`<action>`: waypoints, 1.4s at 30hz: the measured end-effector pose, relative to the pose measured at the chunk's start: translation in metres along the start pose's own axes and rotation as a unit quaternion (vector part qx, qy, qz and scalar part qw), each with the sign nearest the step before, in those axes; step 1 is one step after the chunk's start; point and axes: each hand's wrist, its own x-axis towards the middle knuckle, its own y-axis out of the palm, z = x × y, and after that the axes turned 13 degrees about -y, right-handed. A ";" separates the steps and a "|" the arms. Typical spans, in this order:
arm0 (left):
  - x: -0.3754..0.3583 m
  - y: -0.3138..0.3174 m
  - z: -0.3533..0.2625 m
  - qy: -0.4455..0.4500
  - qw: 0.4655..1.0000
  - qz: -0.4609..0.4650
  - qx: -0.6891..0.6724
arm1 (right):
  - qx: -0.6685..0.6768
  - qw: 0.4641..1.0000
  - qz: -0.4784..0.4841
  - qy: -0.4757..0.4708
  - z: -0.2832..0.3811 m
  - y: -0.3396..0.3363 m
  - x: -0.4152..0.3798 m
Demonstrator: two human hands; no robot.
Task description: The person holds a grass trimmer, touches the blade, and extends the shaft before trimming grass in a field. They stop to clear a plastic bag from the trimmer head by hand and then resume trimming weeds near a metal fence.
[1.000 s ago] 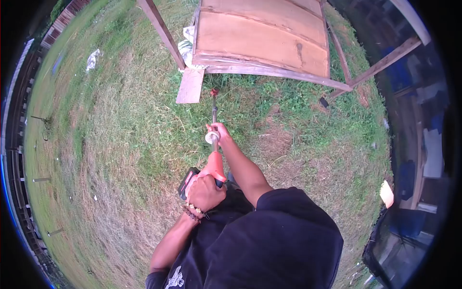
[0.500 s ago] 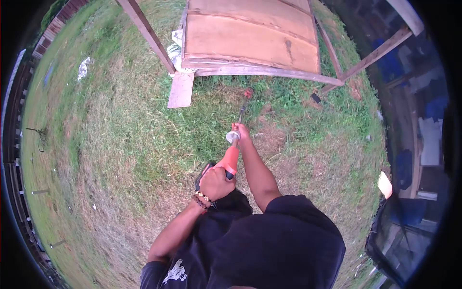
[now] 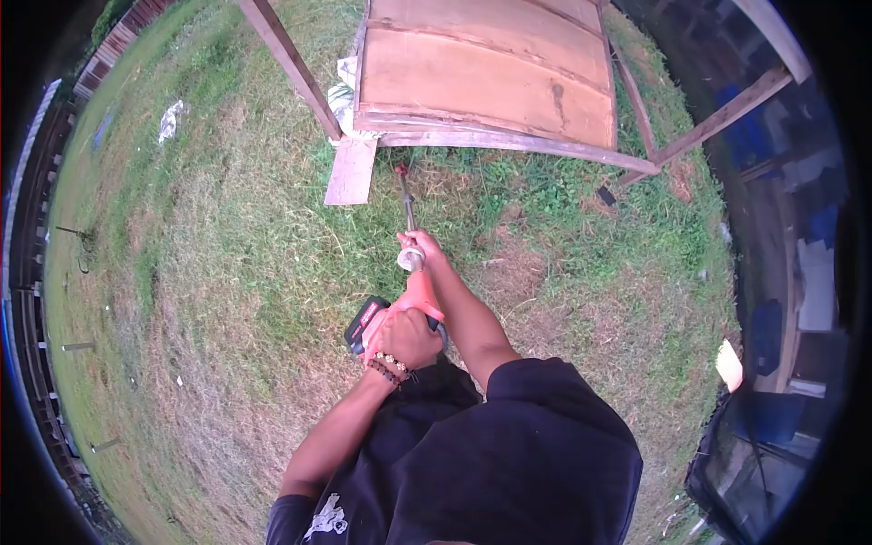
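Observation:
A grass trimmer [image 3: 418,293] with a red body points away from me over the grass. My left hand [image 3: 406,340], with beaded bracelets at its wrist, is wrapped round the rear grip, beside the dark battery. Farther up, my right hand [image 3: 420,245] grips the shaft near a white round piece. The red head [image 3: 401,170] at the far end is low over the grass, just right of a flat board [image 3: 351,171] and near the wooden frame's lower edge.
A wooden frame with tan panels [image 3: 486,82] stands ahead, its posts [image 3: 291,68] reaching the grass. White sheeting [image 3: 342,100] lies by its left corner. A small dark object [image 3: 606,195] is on the right. Dark netting and blue items line the far right.
The trimmer head has swung left, from under the frame's middle toward the flat board. Both hands moved left with it, and the battery now shows more fully. The view has shifted slightly.

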 end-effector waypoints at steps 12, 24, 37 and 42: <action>-0.009 0.021 -0.026 0.097 0.993 0.065 0.003 | 0.021 0.987 -0.113 -0.117 0.062 -0.085 -0.048; -0.016 0.033 -0.009 0.152 0.967 0.186 -0.080 | -0.038 0.928 -0.293 -0.227 0.081 -0.108 -0.126; -0.057 0.008 0.035 0.121 0.991 0.036 -0.045 | -0.110 0.965 -0.191 -0.143 0.014 -0.040 -0.112; -0.071 -0.004 0.063 0.053 0.998 0.003 -0.021 | -0.086 0.984 -0.124 -0.090 -0.041 0.012 -0.099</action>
